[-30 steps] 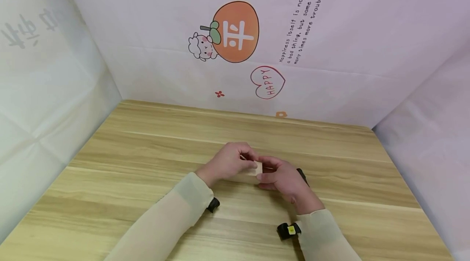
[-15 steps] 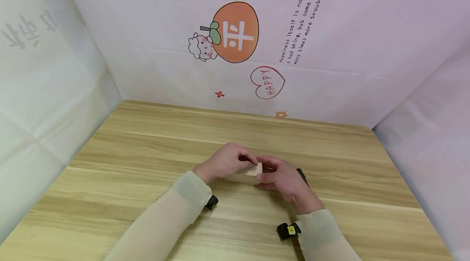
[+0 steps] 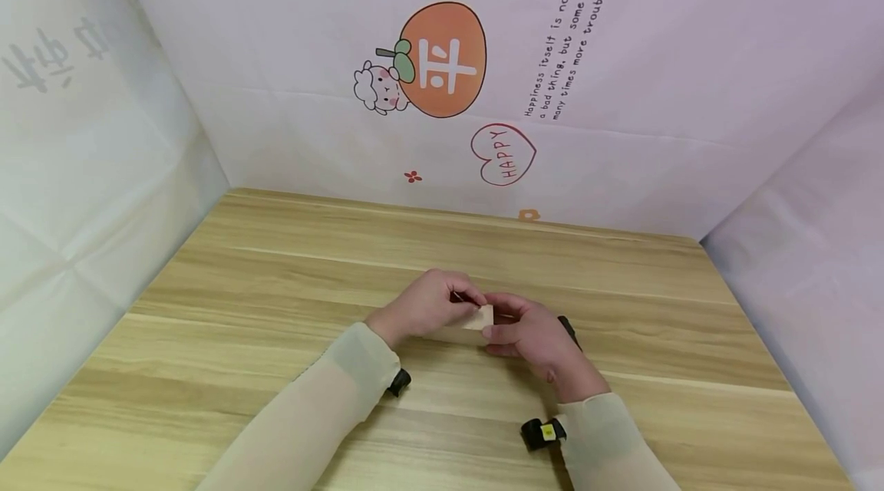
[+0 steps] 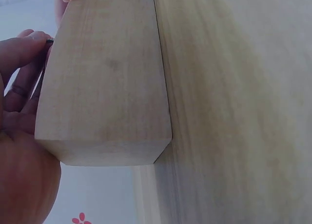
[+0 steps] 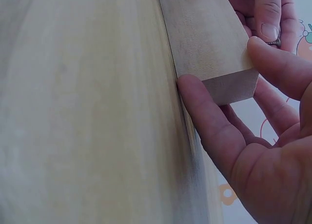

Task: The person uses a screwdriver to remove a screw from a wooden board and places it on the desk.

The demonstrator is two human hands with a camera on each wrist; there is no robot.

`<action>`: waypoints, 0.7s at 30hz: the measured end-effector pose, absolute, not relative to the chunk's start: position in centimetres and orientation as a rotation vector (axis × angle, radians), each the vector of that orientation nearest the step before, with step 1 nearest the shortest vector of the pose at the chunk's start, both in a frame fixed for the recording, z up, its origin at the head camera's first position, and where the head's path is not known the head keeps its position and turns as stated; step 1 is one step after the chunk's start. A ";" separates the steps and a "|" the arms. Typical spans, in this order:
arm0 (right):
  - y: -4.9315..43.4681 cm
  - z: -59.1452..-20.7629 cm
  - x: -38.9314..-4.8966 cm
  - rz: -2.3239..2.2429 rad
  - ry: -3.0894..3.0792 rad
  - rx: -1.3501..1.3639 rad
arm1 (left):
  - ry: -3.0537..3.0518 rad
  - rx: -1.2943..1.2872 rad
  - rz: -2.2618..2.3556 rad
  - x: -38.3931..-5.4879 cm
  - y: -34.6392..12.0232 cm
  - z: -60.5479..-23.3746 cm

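A pale wooden block [image 3: 478, 321] lies on the table, mostly covered by both hands in the head view; its long side fills much of the left wrist view. My left hand [image 3: 430, 307] is over the block's top, thumb and fingertips pinching a small dark screw [image 5: 275, 42] at the top face. Only the threaded end of that screw shows past the thumb [image 5: 267, 19] in the right wrist view. With its thumb and fingers spread around the block's right end, my right hand [image 3: 535, 334] holds it at the sides.
The wood-grain table [image 3: 311, 268] extends around the hands. Behind it stands a white printed backdrop [image 3: 311, 138], with white cloth [image 3: 90, 192] along the left and more cloth on the right. Black cameras [image 3: 542, 433] sit at both wrists.
The left fingertips have shifted slightly at the block's top, drawing back and then forward a little. The right hand and the block stay where they were.
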State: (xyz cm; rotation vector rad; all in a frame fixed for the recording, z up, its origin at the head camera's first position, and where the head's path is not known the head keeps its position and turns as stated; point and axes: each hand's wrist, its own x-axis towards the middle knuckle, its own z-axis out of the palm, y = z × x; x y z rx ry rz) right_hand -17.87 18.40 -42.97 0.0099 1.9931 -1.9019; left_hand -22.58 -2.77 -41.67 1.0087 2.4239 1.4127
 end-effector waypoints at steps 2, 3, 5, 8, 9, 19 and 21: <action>18.4 -42.9 -17.9 -1.902 1.994 0.013 | 2.438 1.007 1.406 -22.6 -2.7 -41.6; 18.4 -42.9 -17.9 -1.902 1.995 0.013 | 2.441 1.002 1.405 -22.5 -2.7 -41.6; 18.4 -42.9 -17.9 -1.906 1.991 0.016 | 2.446 0.989 1.408 -22.5 -2.7 -41.6; 18.3 -42.9 -17.9 -1.908 1.987 0.020 | 2.450 0.941 1.423 -22.4 -2.6 -41.5; 18.3 -42.9 -17.9 -1.908 1.987 0.022 | 2.452 0.919 1.429 -22.4 -2.6 -41.5; 18.2 -42.8 -17.8 -1.895 2.003 0.045 | 2.441 0.672 1.591 -22.6 -2.7 -41.8; 18.3 -42.8 -17.8 -1.894 2.006 0.046 | 2.401 0.602 1.651 -22.8 -2.8 -41.8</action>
